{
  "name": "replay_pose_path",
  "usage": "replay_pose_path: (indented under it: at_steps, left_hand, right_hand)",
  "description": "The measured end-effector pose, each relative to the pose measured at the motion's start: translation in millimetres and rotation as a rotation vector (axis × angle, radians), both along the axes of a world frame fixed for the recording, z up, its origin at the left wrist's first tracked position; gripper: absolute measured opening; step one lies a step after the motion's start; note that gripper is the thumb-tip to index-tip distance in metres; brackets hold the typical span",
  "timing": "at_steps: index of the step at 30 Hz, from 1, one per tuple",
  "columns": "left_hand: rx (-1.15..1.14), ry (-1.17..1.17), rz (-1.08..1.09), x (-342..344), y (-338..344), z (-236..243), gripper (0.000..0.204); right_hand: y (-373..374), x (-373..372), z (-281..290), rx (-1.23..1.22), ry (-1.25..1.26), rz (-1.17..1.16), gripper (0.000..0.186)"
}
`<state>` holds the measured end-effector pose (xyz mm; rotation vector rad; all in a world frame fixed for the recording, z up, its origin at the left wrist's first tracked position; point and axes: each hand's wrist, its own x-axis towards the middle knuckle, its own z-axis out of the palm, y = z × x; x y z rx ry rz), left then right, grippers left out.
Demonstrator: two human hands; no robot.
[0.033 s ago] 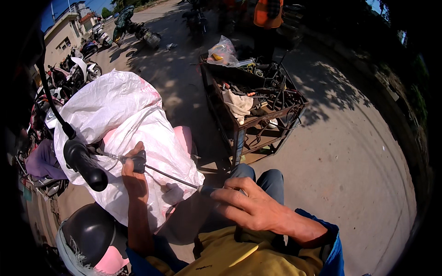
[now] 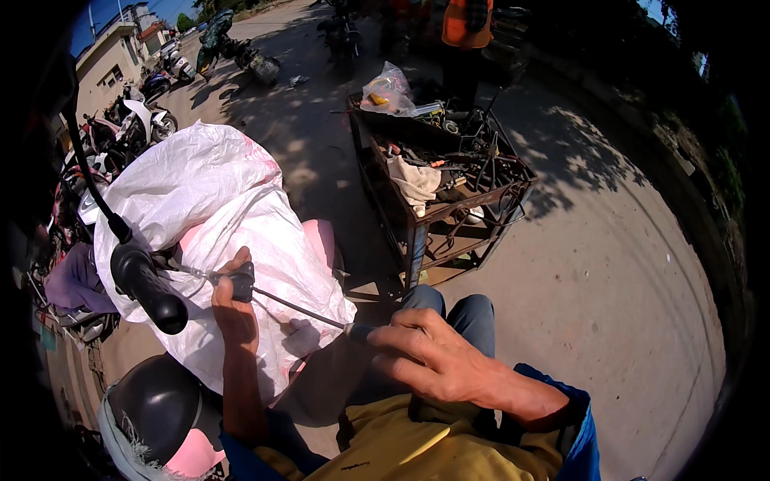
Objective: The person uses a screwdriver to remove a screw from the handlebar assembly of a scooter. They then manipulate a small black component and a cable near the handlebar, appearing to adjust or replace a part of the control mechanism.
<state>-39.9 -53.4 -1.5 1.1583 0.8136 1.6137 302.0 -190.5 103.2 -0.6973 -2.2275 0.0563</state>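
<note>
Gripping one thin cable point(image 2: 297, 309) beside the white bag point(image 2: 216, 208): left hand point(image 2: 234, 309) clamped on its end, right hand point(image 2: 437, 357) pinching the other.

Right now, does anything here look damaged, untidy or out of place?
Yes. A thin cable runs loose and bare between the left hand, beside the black handlebar grip, and the right hand. The metal cart behind holds a jumble of tools and a crumpled rag.
</note>
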Motion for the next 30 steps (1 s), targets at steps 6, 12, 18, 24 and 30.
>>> replay_pose_path:
  at_steps: [6,12,18,24,30]
  left_hand:
    - [0.022,-0.005,-0.011,5,3,-1,0.059]
    - [0.028,-0.023,-0.017,6,4,-1,0.058]
    - [-0.003,-0.02,0.001,9,7,0,0.064]
    - [0.026,-0.025,0.051,-1,-6,3,0.057]
    - [-0.051,-0.077,0.01,19,-2,13,0.032]
  right_hand:
    - [-20,-13,11,-0.476,0.09,-0.267,0.05]
    - [-6,1,6,-0.044,-0.092,-0.084,0.05]
    - [-12,-2,-9,-0.15,-0.089,-0.263,0.061]
    - [-15,-15,-26,-0.171,-0.15,-0.328,0.062]
    - [-10,-12,-29,0.148,-0.098,-0.401,0.055]
